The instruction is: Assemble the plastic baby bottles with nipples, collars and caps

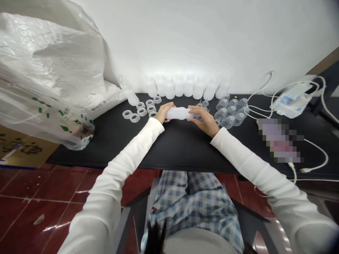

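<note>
Left hand (164,112) and right hand (202,120) close around a frosted plastic bottle (178,113), held level between them; plastic rings (141,112) and clear plastic cups (227,122) lie sorted within reach beside each hand.

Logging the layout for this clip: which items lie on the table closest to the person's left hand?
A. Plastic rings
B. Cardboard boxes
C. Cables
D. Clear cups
A. The plastic rings lie on the black table beside the left hand, which holds the bottle with the right hand; the clear cups sit beyond the right hand.
</note>
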